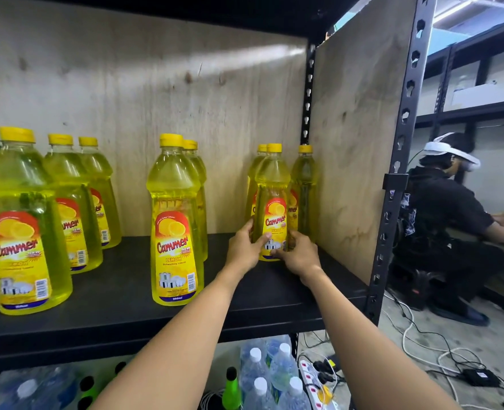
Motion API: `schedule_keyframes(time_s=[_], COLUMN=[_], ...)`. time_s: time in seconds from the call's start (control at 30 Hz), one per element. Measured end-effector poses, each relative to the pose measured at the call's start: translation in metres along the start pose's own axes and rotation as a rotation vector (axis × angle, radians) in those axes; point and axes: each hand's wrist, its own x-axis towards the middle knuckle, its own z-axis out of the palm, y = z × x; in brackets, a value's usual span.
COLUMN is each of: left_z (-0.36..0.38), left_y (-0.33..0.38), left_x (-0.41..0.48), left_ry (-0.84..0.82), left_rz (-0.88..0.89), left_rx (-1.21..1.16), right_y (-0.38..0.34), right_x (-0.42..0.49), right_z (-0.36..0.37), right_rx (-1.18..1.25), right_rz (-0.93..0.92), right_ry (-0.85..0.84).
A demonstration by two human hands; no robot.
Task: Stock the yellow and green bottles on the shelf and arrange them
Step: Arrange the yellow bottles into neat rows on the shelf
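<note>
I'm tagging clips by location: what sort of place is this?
Probably a stockroom or mock shop: slotted metal shelving, rows of identical yellow bottles, packed water bottles underneath.

Open shelf (pixel 218 250) gap between middle bottle row (pixel 175 220) and right cluster (pixel 302 184), side panel (pixel 354 143) beyond.

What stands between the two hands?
The head view shows a yellow Cammer bottle between the left hand and the right hand; both hold its lower part.

A stockroom: black metal shelving (pixel 392 202) lined with dishwashing-liquid bottles (pixel 175 226).
</note>
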Motion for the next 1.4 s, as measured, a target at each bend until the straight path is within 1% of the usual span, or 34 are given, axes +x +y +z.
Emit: schedule_keyframes(time_s=[0.2,0.3,0.4,0.47,0.53,0.6,0.7,0.77,0.83,1.0,1.17,1.4], left_z=[0.005,0.005,0.003,0.003,0.004,0.006,0.005,0.003,0.003,0.007,0.008,0.009], left_y=[-0.001,-0.003,-0.007,-0.006,-0.004,-0.001,-0.002,-0.005,-0.006,-0.009,-0.013,-0.011], left_x=[0.003,0.002,0.002,-0.001,-0.003,-0.005,-0.005,-0.005,-0.004,0.001,0.005,0.006], left_ry=[0.002,0.014,0.131,0.225,0.267,0.286,0.336,0.368,0.38,0.376,0.366,0.359], left_rz=[0.009,0.005,0.052,0.137,0.226,0.287,0.319,0.314,0.307,0.308,0.316,0.314], left_rx=[0.104,0.093,0.117,0.169,0.212,0.237,0.234,0.225,0.215,0.213,0.211,0.217], right_y=[0.001,0.0,0.004,0.005,-0.002,-0.018,-0.048,-0.063,-0.068,-0.06,-0.051,-0.051], right_x=[0.002,0.002,0.001,0.0,-0.002,0.003,0.025,0.043,0.057,0.081,0.097,0.079], right_z=[0.005,0.004,0.002,-0.001,-0.01,-0.022,-0.04,-0.048,-0.05,-0.046,-0.039,-0.043], right_rx=[-0.023,-0.014,0.037,0.092,0.125,0.149,0.154,0.144,0.093,0.0,0.006,0.004], right_rz=[0.004,0.015,0.078,0.119,0.101,0.024,-0.1,-0.125,-0.113,-0.023,0.059,0.057], right_ry=[0.012,0.01,0.017,0.13,0.29,0.414,0.494,0.481,0.448,0.343,0.406,0.486])
